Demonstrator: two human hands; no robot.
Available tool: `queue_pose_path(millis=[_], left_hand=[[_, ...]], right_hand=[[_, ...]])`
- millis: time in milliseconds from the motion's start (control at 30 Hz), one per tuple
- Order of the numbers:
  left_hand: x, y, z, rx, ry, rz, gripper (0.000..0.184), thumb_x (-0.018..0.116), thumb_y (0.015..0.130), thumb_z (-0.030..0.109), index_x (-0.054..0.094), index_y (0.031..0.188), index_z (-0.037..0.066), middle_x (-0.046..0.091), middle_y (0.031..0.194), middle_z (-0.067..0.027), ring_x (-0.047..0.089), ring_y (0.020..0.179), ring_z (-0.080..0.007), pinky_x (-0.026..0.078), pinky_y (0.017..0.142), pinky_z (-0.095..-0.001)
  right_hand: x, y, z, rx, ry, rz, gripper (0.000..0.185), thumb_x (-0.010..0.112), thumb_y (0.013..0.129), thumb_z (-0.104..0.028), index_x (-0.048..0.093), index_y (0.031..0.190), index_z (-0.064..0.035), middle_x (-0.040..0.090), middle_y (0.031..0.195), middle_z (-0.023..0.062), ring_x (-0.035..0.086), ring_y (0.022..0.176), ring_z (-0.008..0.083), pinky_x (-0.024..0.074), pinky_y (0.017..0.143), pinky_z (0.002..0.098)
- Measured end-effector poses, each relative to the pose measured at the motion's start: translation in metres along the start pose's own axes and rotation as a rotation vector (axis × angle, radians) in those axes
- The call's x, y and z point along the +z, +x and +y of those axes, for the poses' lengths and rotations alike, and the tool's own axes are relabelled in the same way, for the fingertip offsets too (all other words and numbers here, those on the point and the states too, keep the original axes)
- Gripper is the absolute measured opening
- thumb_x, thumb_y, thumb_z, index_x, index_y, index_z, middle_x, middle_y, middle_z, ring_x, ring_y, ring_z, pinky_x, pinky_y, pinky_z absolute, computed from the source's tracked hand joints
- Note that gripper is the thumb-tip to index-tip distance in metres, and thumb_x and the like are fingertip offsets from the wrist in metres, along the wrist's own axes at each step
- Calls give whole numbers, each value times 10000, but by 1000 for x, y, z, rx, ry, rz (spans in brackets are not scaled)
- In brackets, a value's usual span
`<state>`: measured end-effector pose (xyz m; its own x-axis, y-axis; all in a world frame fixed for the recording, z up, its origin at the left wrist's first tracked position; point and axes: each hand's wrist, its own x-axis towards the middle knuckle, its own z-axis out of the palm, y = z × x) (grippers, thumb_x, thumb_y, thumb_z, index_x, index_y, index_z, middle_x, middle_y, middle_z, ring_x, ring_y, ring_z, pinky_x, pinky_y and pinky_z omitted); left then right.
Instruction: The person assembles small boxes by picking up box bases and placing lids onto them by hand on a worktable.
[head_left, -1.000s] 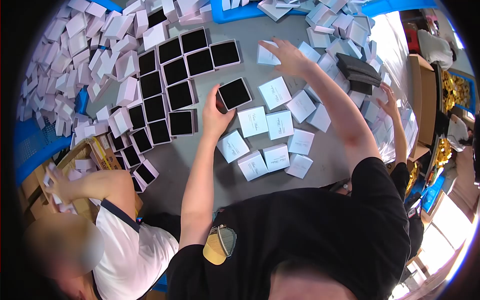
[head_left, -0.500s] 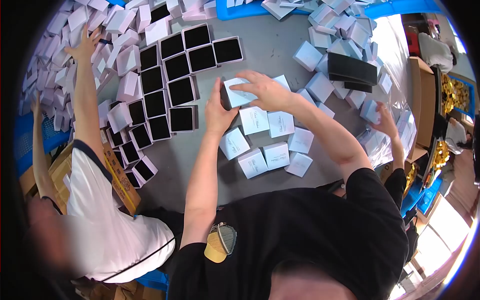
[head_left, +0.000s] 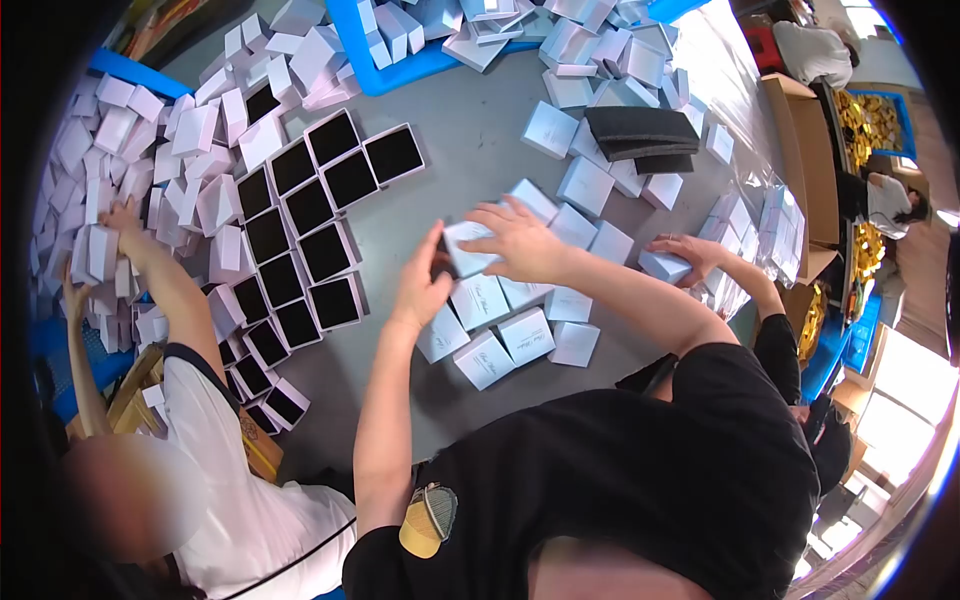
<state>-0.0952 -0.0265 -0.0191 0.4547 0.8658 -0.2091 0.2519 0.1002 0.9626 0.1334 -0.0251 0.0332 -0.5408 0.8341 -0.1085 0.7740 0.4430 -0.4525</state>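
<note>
Near the middle of the grey table I hold a small white box point(head_left: 466, 252) between both hands. My left hand point(head_left: 424, 284) grips its left side, with a dark patch showing by the fingers. My right hand point(head_left: 522, 243) lies over the top and right side, fingers bent round it. Just below are several closed white boxes with printed lids, among them one at the front point(head_left: 484, 360) and another beside it point(head_left: 525, 335). More closed boxes, such as this one point(head_left: 587, 186), sit to the right of my right hand.
Open boxes with black inserts point(head_left: 327, 251) stand in rows to the left. A heap of white boxes point(head_left: 110, 130) fills the far left, where a co-worker's hand point(head_left: 122, 222) reaches in. Another person's hand point(head_left: 690, 257) holds a box at right. Dark foam pieces point(head_left: 640, 135) lie on boxes.
The view has turned, so the table appears shifted. The box stays between my hands, now tilted. At left the co-worker's hand has come down onto boxes; at right the other hand's box is lower.
</note>
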Motion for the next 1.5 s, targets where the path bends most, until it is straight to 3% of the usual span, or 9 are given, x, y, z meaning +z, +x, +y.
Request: queue_pose_path(millis=[100, 200, 300, 400, 533, 633, 933, 1400, 1500], left_hand=[[1, 7, 10, 65, 279, 58, 700, 582, 766, -15, 451, 1443, 108, 551, 1354, -171, 594, 1139, -311, 443, 999, -443], [-29, 45, 21, 375, 838, 371, 668, 649, 766, 35, 479, 1410, 87, 512, 1406, -183, 477, 1281, -357, 323, 1105, -521], [-70, 99, 61, 464, 1101, 398, 702, 732, 708, 103, 498, 1366, 30, 554, 1343, -189, 368, 1393, -368, 255, 1175, -493], [-86, 138, 50, 346, 1295, 165, 688, 751, 677, 151, 539, 1319, 20, 543, 1357, -190, 359, 1403, -372, 212, 1202, -506], [-67, 137, 52, 353, 1195, -99, 661, 753, 658, 180, 581, 1279, 31, 552, 1349, -150, 381, 1390, -346, 207, 1204, -521], [-23, 115, 38, 217, 552, -56, 800, 751, 662, 96, 457, 1406, 83, 538, 1365, -163, 455, 1331, -340, 366, 1130, -444], [10, 112, -5, 227, 197, 294, 1067, 817, 657, 90, 217, 1538, 73, 499, 1404, -175, 520, 1260, -363, 445, 1054, -412], [4, 76, 41, 262, 680, 303, 895, 798, 688, 91, 354, 1464, 41, 354, 1479, -283, 335, 1391, -450, 274, 1134, -572], [-20, 24, 84, 238, 1009, 258, 667, 753, 755, 168, 506, 1368, 80, 446, 1459, -149, 358, 1387, -404, 228, 1132, -623]], right_hand=[[-24, -11, 39, 234, 272, 197, 198, 752, 809, -208, 754, 998, -149, 620, 1277, 136, 548, 1238, 333, 448, 1030, 430], [-46, 10, 105, 341, -327, 457, 337, 730, 756, -269, 697, 1015, -56, 661, 1084, 154, 597, 1025, 334, 460, 902, 446], [-52, 27, 125, 640, -509, 32, 650, 701, 808, -421, 577, 1282, 6, 592, 1258, 175, 467, 1286, 329, 322, 1100, 447], [-38, 29, 108, 443, -532, 55, 644, 745, 776, -391, 584, 1251, 12, 583, 1261, 180, 464, 1302, 339, 337, 1102, 447], [-29, 29, 100, 192, -262, 121, 628, 806, 700, -240, 563, 1230, -5, 540, 1343, 184, 472, 1300, 364, 369, 1091, 460], [-27, 35, 107, 244, -75, 178, 683, 794, 717, -236, 532, 1314, -30, 566, 1321, 181, 527, 1252, 334, 408, 1059, 427], [-24, 75, 79, 113, 339, 199, 727, 800, 726, -230, 527, 1385, -88, 552, 1367, 136, 537, 1254, 292, 443, 1056, 396], [-5, 67, 66, -7, -114, 100, 766, 800, 729, -265, 495, 1422, -148, 465, 1460, 116, 435, 1352, 300, 335, 1144, 455], [-16, 53, 55, 123, -150, 52, 611, 801, 738, -299, 614, 1290, -114, 569, 1356, 105, 511, 1275, 292, 329, 1135, 461]])
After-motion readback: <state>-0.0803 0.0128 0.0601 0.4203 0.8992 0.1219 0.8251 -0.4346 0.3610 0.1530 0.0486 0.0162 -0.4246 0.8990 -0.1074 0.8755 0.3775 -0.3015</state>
